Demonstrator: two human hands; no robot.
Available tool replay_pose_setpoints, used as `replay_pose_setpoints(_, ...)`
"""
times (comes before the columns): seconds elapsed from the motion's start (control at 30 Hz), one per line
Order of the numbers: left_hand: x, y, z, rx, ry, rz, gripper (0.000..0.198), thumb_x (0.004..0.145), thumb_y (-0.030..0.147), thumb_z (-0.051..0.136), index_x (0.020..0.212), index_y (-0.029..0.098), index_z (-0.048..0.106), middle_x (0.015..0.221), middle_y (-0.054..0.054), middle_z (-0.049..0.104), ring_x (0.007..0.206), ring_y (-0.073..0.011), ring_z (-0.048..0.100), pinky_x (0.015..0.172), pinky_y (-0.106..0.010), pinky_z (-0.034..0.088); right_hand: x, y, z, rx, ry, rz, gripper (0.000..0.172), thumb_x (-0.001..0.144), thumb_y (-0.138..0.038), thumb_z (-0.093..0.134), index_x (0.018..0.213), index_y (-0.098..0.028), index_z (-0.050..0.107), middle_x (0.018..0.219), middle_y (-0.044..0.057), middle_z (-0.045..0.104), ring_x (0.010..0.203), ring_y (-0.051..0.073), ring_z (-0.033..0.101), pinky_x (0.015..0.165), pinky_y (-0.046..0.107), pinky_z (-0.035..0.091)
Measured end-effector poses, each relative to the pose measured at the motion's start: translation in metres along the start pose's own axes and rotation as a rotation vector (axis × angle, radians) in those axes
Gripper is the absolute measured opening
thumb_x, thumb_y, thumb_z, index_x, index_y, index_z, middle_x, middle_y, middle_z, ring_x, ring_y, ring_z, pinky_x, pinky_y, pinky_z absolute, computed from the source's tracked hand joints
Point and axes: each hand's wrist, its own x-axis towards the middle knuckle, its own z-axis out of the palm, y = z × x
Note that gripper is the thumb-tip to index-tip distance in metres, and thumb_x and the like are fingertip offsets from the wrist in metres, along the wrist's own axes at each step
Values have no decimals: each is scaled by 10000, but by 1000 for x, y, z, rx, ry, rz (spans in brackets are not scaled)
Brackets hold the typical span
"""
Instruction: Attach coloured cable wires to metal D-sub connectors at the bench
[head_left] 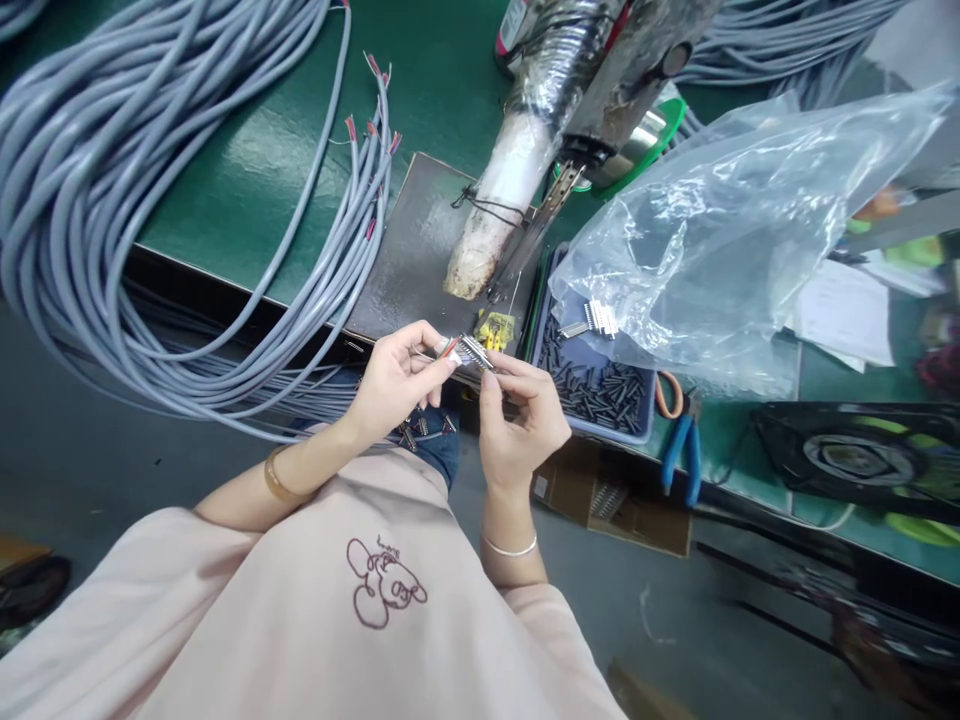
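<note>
My left hand (401, 385) pinches the stripped end of a grey cable, where thin red and white wires (450, 348) stick out past the fingertips. Between thumb and fingers of my right hand (523, 415) is a small metal multi-pin connector (475, 352). The wire ends meet the connector; whether they are joined I cannot tell. Just beyond it are a yellow piece (495, 330) and the narrow metal tip of a stand-mounted tool (525, 245). Several finished-looking cable ends with connectors (420, 428) hang below my left hand.
Thick grey cable coils (97, 160) cover the left. A white wrapped tube (499, 190) slants over a dark plate (412, 230). On the right are a blue tray (637, 432) of small black pieces, a clear plastic bag (697, 240), metal connector strips (600, 318) and blue-handled pliers (681, 445).
</note>
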Motion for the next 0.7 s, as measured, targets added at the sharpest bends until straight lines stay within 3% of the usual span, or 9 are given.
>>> replay_pose_setpoints(0.2,9,1,5,1,73,100,240,744,195,734,716,193,496,539,97,490,330,-11,374,322,-138,272,9,0,2,-35,-43,-63,153,896,-103,668,831,-223,597,996,38,783,913,159,766,780,304,634)
replay_pose_setpoints(0.7,17,3,11,116,167,220,180,728,149,680,691,182,507,583,89,488,408,-3,352,398,-132,330,19,6,5,-12,-48,-69,149,881,-112,696,832,-223,611,978,18,785,895,162,768,769,314,628)
